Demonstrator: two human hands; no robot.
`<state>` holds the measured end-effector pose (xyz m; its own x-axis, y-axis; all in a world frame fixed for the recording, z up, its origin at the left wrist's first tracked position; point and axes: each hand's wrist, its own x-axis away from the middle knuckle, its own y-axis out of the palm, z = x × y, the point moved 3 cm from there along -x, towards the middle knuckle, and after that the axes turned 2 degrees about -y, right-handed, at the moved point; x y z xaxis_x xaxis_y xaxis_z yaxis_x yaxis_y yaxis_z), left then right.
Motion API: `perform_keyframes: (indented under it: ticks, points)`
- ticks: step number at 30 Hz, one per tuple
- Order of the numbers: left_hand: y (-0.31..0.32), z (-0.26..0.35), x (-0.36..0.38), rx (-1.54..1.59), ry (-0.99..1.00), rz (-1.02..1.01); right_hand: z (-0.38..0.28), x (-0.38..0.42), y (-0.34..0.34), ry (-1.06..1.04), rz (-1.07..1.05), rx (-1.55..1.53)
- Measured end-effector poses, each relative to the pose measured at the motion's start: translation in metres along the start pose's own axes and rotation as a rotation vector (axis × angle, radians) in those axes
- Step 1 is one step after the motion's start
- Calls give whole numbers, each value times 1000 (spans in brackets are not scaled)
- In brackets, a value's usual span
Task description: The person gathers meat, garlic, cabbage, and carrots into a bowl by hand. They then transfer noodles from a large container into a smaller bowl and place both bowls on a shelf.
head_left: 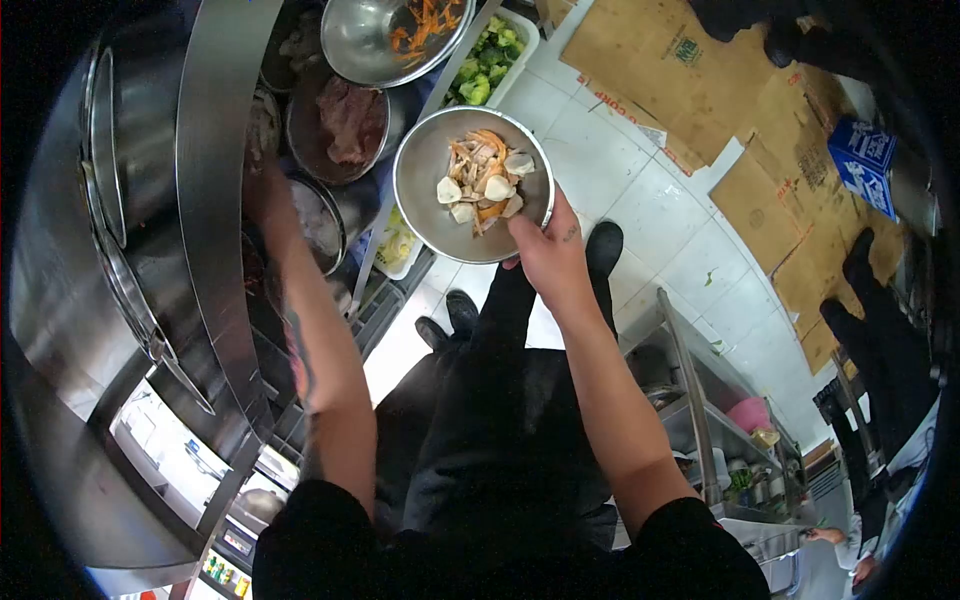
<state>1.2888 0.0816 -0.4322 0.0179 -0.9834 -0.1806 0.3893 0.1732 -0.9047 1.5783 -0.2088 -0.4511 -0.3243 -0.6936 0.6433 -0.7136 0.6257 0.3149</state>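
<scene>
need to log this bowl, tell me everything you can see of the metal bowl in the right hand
The metal bowl is round, shiny and steel-looking, with a thin rolled rim. It is held roughly level above the tiled floor, beside the prep containers. The right hand grips its near rim, thumb over the edge. Inside lie pale sliced pieces, thin orange strips and brownish bits, heaped toward the hand's side; the rest of the inside is bare.

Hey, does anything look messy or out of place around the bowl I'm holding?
The bowl in your right hand looks level, with nothing spilling. On the floor, flattened cardboard lies spread over the tiles, and small green scraps lie loose beside it.
</scene>
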Motion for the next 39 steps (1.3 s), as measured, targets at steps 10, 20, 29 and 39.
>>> perform_keyframes:
  ticks: [10, 20, 29, 39]
  points:
    - [4, -74, -46, -251, -105, -380, -5, -12, 7, 6, -115, 117]
    - [-17, -62, -49, -437, 96, -208, 8, -25, 1, 28, -123, 120]
    - [-11, -2, -52, 394, -239, -111, 6, -33, -16, 51, -103, 80]
    - [-6, 179, 156, 1414, -430, -673, -31, -26, -3, 5, -144, 122]
